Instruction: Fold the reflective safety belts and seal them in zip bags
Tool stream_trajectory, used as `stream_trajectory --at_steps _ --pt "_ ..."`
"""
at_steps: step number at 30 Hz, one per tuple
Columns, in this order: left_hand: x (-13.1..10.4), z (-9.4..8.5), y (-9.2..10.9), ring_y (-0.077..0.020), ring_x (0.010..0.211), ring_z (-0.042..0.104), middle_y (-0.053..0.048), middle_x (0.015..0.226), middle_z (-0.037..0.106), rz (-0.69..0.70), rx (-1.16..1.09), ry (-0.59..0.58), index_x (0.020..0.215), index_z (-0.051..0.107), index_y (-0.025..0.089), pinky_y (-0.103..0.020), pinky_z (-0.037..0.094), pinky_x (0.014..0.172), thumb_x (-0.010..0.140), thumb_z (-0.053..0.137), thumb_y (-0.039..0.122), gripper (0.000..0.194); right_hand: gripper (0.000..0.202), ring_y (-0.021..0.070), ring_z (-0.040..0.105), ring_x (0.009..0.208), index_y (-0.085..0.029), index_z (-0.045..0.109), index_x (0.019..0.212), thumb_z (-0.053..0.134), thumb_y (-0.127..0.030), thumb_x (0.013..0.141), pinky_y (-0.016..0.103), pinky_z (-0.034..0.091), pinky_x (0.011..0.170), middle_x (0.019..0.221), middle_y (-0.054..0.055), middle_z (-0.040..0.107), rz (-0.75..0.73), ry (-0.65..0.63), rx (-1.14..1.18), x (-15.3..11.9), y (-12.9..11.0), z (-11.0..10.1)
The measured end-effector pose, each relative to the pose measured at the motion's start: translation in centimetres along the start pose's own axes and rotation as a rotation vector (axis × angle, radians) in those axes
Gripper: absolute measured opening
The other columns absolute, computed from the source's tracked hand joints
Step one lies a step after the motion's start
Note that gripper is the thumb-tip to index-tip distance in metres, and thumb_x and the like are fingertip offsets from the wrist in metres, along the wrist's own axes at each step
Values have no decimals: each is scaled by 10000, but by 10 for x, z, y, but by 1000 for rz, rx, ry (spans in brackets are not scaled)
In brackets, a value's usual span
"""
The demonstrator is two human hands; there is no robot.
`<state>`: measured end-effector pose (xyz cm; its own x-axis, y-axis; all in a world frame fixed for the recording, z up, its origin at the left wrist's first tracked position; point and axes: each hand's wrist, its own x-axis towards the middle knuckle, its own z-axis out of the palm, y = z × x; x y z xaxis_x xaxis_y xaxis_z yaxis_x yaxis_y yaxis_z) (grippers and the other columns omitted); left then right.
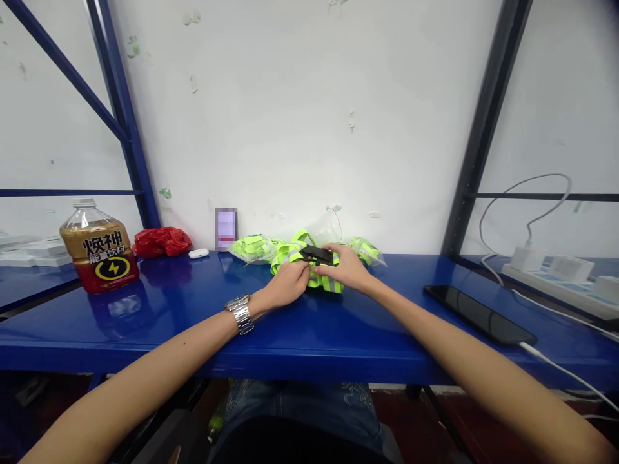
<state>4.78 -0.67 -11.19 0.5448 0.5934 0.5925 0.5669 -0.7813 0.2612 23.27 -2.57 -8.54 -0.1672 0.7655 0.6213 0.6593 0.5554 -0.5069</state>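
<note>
A black plastic buckle [318, 254] sits on a bundle of neon-yellow straps [333, 284] with grey reflective stripes, above the blue table. The thumb and fingers of my right hand [352, 268] are closed on the right end of the buckle. My left hand [289, 284], with a metal watch [239, 314] on its wrist, is closed at the left side of the bundle, just below the buckle. Its fingertips press on the yellow straps, though they are partly hidden. Behind both hands lies a clear plastic bag [256, 249] with more yellow webbing inside.
To the left on the blue table [193, 322] stand a large drink bottle [100, 248], a red plastic bag [162, 241] and a white earbud case [198, 253]. A phone [226, 229] leans on the wall. At right lie a black phone [478, 314] on its cable and a power strip [556, 283].
</note>
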Motion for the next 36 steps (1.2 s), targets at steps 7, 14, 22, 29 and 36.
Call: stream_trajectory --at_steps 7,14,22,29,36 --pt "6 5 1 -167 742 568 -22 767 652 -201 -769 142 792 643 150 -269 425 699 689 582 210 134 444 253 630 920 -151 662 1047 718 -387 676 323 460 769 983 86 703 -19 56 -34 1 -5 6" --pt "21 6 16 -145 723 599 -44 786 665 -453 -1628 196 817 649 139 -251 476 730 781 575 367 242 410 253 631 896 -147 696 992 739 -357 643 323 458 765 933 71 714 -12 94 20 3 0 6" --pt "49 12 24 -147 627 617 -21 681 644 -580 -1643 365 771 594 158 -259 487 628 856 571 387 246 442 267 606 1015 -168 640 1123 666 -360 726 386 443 894 1067 81 681 -44 -47 135 3 6 6" --pt "59 6 21 -146 629 643 -72 700 684 -684 -1585 423 779 625 111 -251 512 677 916 463 325 301 288 240 596 953 -187 623 1074 524 -215 804 388 466 867 997 106 653 -504 129 -12 -20 -21 17" --pt "58 -4 17 -169 734 691 -115 769 717 -688 -1536 466 801 618 103 -236 528 718 913 481 286 254 266 212 630 809 -167 697 954 473 -156 813 358 494 770 880 85 703 -512 -55 71 -26 -29 33"
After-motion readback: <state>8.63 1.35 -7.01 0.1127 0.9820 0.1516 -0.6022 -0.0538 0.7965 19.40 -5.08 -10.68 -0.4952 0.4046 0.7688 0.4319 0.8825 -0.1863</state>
